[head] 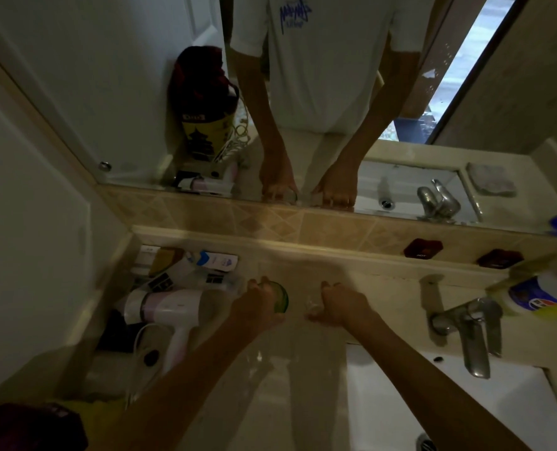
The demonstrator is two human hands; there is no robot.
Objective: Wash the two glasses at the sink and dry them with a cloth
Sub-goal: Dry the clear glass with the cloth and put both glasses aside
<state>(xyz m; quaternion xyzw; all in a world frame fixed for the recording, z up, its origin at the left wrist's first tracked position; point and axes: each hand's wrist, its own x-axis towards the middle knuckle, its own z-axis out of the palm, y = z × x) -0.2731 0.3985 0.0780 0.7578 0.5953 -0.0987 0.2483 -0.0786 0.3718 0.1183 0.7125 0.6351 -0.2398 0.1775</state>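
Observation:
Both arms reach forward over the beige counter (303, 385) left of the sink. My left hand (259, 302) is wrapped around a green-tinted glass (281, 299) that stands on the counter. My right hand (342, 304) is closed around a clear glass (312, 304), of which only a faint edge shows beside the fingers. The white sink basin (449, 418) lies at the lower right, with a chrome faucet (469, 330) behind it. No cloth shows near the hands.
A white hair dryer (169, 307) and several toiletry boxes (202, 262) crowd the counter's left end. A bottle with a blue label (543, 294) stands right of the faucet. The mirror (303, 109) above the tiled ledge reflects my arms. A dark red item (26, 428) sits at bottom left.

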